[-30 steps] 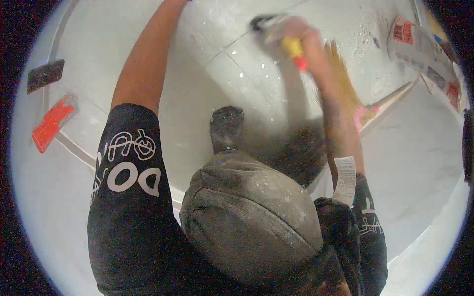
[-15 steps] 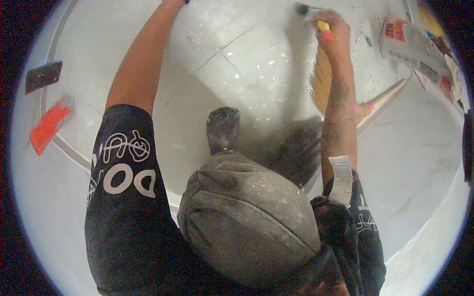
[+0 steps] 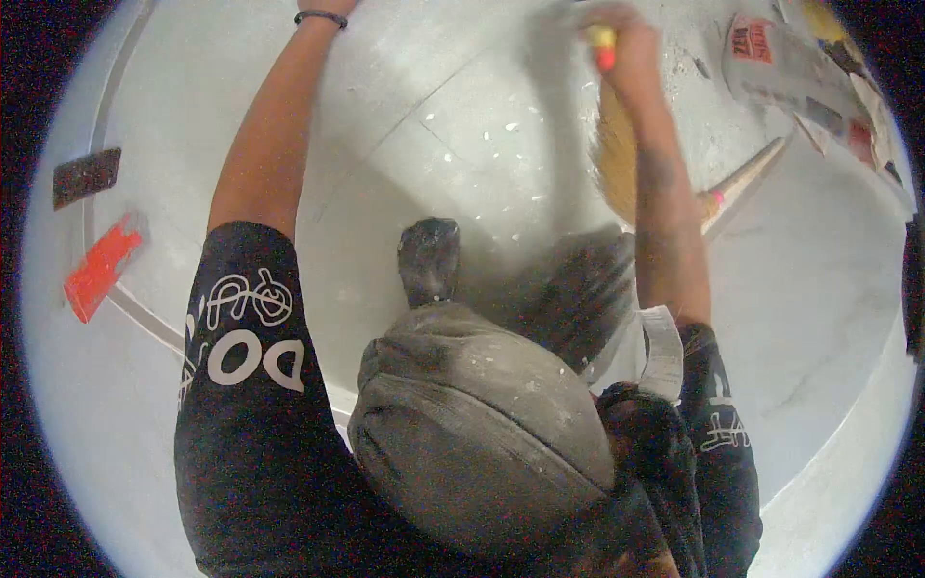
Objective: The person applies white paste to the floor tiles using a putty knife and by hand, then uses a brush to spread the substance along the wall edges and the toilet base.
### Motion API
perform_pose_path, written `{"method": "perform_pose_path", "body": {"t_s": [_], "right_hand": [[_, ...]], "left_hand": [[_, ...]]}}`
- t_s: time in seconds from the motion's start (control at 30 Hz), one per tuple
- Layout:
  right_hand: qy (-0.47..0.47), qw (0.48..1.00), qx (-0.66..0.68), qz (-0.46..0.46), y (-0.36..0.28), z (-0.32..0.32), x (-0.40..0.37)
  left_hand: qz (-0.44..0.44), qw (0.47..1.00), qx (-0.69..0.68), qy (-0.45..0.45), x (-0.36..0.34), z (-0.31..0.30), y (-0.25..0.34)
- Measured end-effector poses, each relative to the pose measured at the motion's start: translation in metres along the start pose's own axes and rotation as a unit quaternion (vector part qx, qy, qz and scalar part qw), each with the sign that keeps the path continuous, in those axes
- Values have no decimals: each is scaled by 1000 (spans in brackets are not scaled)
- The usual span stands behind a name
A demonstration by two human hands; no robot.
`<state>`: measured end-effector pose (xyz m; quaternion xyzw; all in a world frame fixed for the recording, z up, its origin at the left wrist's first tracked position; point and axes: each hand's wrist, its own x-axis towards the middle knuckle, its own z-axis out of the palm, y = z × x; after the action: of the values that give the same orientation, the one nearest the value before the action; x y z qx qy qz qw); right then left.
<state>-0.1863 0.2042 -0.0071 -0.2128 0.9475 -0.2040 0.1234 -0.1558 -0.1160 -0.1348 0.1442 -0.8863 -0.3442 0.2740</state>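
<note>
My right hand (image 3: 626, 53) is closed around the yellow-and-red handle (image 3: 602, 48) of a small tool, low over the dusty floor. The tool's working end is blurred at the top edge, so I cannot tell its kind. Below that hand, a straw broom (image 3: 614, 159) lies on the floor, partly covered by my forearm. Only the base of my left hand (image 3: 332, 6) shows at the top edge, above a dark bracelet; its fingers are out of view. White flakes (image 3: 496, 154) are scattered on the floor between my arms.
A dark rectangular block (image 3: 87, 178) and a red flat piece (image 3: 101, 270) lie at the left. At the upper right rests a crumpled printed sack (image 3: 795, 82). The broom's pale stick (image 3: 752, 178) points towards it. My bent knee and dusty shoe (image 3: 429, 255) occupy the middle.
My right hand has moved slightly left and up with the tool, whose dark end is less visible now. My left wrist has come lower into view, showing the bracelet.
</note>
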Motion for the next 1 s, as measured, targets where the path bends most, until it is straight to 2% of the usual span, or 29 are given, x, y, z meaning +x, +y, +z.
{"method": "perform_pose_path", "body": {"t_s": [0.03, 0.07, 0.1, 0.13, 0.17, 0.2, 0.23, 0.27, 0.3, 0.33, 0.37, 0.4, 0.47, 0.53, 0.57, 0.63, 0.67, 0.7, 0.73, 0.77, 0.8, 0.83, 0.87, 0.9, 0.93, 1.0], "right_hand": [[-11, 990, 60, -128, 3, 21, -11], [-11, 961, 73, -268, -14, 37, -19], [-96, 923, 168, -333, -36, 42, -30], [-95, 923, 169, -333, -30, 46, -29], [-129, 916, 249, -288, -15, 53, -24], [-161, 899, 326, -243, 5, 59, -17], [-163, 913, 319, -196, 53, 58, 0], [-133, 961, 204, -134, 52, 32, 13], [3, 972, 206, -113, 97, 37, 28], [26, 993, 17, -118, 108, 5, 38], [106, 989, 72, -71, 90, -5, 39], [108, 989, 68, -69, 75, -6, 35], [115, 955, 136, -236, 40, 1, 25], [-39, 969, 28, -243, -7, 28, -12], [-42, 968, 32, -244, -14, 40, -19], [-123, 913, 189, -339, -21, 60, -28], [-105, 914, 303, -250, 2, 63, -29], [-84, 893, 413, -158, 38, 58, -21], [2, 963, 219, -156, 74, 55, -4], [101, 989, 74, -75, 81, 30, -4], [176, 972, -123, -98, 98, 9, -2], [129, 960, -246, 39, 79, -12, -10], [135, 953, -265, 54, 58, -24, -24], [145, 967, -211, -1, 54, -30, -40], [153, 974, -157, -58, 50, -35, -59], [21, 982, -187, 24, 5, -26, -107]], "left_hand": [[-50, 998, -28, -21, 0, -5, 9], [-49, 998, -29, -22, 1, -4, 8], [-34, 999, -23, -22, 1, -3, 5], [-17, 999, -17, -22, 0, -4, 1], [-17, 999, -14, -26, -2, -6, 6], [-53, 996, -61, -23, -2, -9, 16], [-89, 990, -108, -20, -2, -13, 21], [-87, 990, -106, -20, -3, -12, 17], [-42, 996, -77, -1, -2, -7, 12], [2, 999, -48, 15, -3, -4, 8], [2, 999, -51, 14, -4, -1, 4], [16, 1000, -12, 7, -3, 1, -1], [29, 999, 25, 1, 0, 7, -7], [25, 999, 29, -16, 0, -3, -8], [23, 999, 33, -18, -3, -5, -1], [-113, 987, -108, -50, -4, -12, 19], [-107, 988, -100, -52, -5, -10, 13], [-58, 998, -7, -37, -8, 1, 0], [-7, 996, 84, -22, -10, 12, -11], [-20, 995, 94, -34, -9, 17, -17], [-6, 995, 93, -32, -8, 16, -15], [-45, 994, 88, -52, -8, 13, -11], [-92, 991, 58, -77, -2, 12, -15], [-135, 981, 31, -139, 2, 1, -3], [-120, 982, 29, -141, 4, 1, -6], [-3, 984, 171, -54, 4, 13, -26]]}}
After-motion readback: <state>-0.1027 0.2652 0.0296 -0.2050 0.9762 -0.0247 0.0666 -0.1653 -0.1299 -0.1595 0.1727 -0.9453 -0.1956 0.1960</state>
